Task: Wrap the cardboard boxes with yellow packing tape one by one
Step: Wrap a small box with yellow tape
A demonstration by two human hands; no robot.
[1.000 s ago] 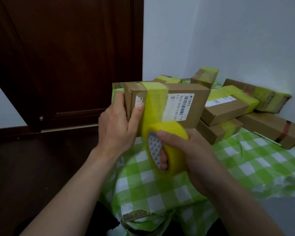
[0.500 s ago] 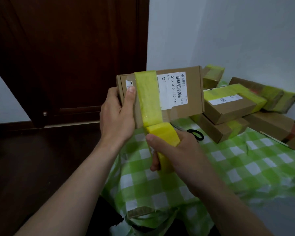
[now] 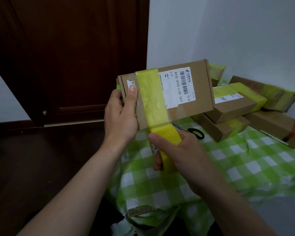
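Note:
I hold a flat cardboard box (image 3: 194, 99) upright above the table, its white barcode label facing me. My left hand (image 3: 121, 113) grips its left end, thumb on the front face. A strip of yellow tape (image 3: 152, 97) runs down the front of the box to the tape roll (image 3: 167, 138) just below the box's lower edge. My right hand (image 3: 179, 154) grips the roll, thumb across its side and fingers through the core.
A green-and-white checked cloth (image 3: 228, 167) covers the table. Several boxes with yellow tape (image 3: 235, 101) are piled at the back right by the white wall. Black-handled scissors (image 3: 194, 132) lie behind my right hand. A dark wooden door (image 3: 66, 57) stands to the left.
The box has been tilted up so its labelled face is towards me. The roll has gone down past the box's lower edge, laying tape along the front.

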